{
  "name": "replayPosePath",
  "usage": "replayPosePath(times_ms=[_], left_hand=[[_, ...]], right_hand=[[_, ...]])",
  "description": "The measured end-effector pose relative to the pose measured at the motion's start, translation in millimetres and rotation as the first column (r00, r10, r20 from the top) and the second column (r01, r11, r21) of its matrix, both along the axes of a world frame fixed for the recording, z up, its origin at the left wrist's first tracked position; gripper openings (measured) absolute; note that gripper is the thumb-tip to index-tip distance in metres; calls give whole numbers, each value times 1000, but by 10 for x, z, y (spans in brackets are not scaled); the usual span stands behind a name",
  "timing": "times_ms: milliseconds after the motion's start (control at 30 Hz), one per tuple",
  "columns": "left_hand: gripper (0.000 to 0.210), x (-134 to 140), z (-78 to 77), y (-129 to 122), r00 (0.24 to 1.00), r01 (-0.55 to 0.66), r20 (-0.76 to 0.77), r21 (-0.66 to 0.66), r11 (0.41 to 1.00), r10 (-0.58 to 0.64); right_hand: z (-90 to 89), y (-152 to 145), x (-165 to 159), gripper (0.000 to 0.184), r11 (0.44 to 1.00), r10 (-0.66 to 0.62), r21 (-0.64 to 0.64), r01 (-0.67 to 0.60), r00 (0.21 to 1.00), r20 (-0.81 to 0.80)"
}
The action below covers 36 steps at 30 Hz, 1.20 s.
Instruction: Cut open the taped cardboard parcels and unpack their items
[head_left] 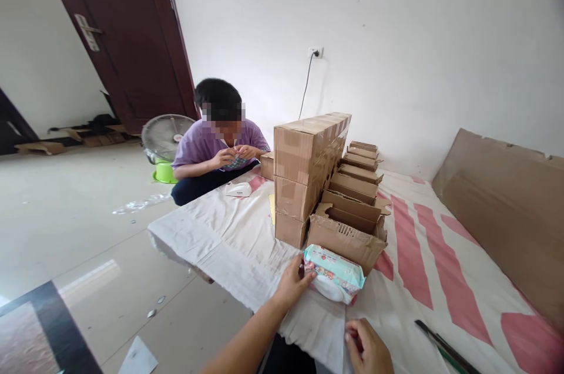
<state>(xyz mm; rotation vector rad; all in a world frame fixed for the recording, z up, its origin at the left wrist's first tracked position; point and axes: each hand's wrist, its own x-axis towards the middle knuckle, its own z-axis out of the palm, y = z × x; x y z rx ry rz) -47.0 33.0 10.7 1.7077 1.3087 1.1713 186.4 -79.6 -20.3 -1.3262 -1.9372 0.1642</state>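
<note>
A pale turquoise pack of wet wipes (335, 273) with printed cartoon figures lies at the near edge of the cloth-covered table. My left hand (291, 281) grips its left end, the thumb on the near side and the fingers partly hidden behind it. At the table edge rests my right hand (369, 347), its fingers loosely curled with nothing visible in them. An open cardboard box (348, 239) stands just behind the pack, first in a row of several open boxes.
Closed cartons (293, 157) are stacked left of the open boxes. A utility knife (445, 347) lies at the lower right. Across the table, a person (220, 139) handles something small near a white object (238, 189). A large cardboard sheet (502, 209) leans at right.
</note>
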Motion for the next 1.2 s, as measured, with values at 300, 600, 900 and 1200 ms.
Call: replayPosePath(times_ms=[300,600,900,1200], left_hand=[[49,4,7,-5,1000,0,-19,8,1000,0],[49,9,25,-4,1000,3,-10,3,1000,-3],[51,9,5,9,1000,5,-5,1,1000,-5],[47,3,-2,4,1000,1,19,1,1000,-1]], right_hand=[[-57,-18,-107,41,997,-79,11,81,988,-131],[-75,-2,-54,38,999,-34,1,34,994,-107],[-42,14,3,17,1000,23,11,-22,999,-36],[40,-22,-50,15,1000,-13,10,13,1000,-25]])
